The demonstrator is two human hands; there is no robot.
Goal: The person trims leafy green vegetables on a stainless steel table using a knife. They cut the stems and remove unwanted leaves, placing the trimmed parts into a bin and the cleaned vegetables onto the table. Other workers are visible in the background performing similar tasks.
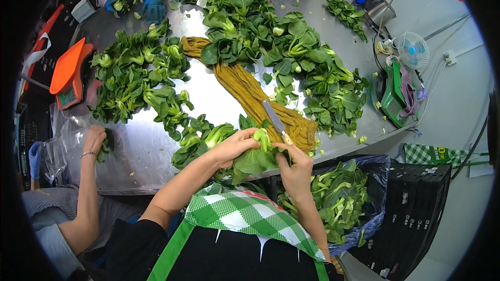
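Observation:
My left hand (239, 146) grips the pale stem end of a head of bok choy (256, 160) at the near edge of the metal table. On its other side my right hand (293, 164) has its fingers closed on a leaf of the same head. Just beyond my hands a small knife (275, 119), with a light handle, lies on a mustard-brown cloth (242, 89). More bok choy (218, 134) lies beside my left hand. Large heaps of bok choy (238, 23) cover the table farther off, with another group (129, 70) at the left.
A co-worker's bare hand (93, 140) is at the left near plastic bags; another co-worker's blue gloves (154, 6) are at the far side. An orange scale (69, 72) stands left, a green scale (392, 93) right. A lined bin (377, 187) of greens stands beside black crates (416, 210).

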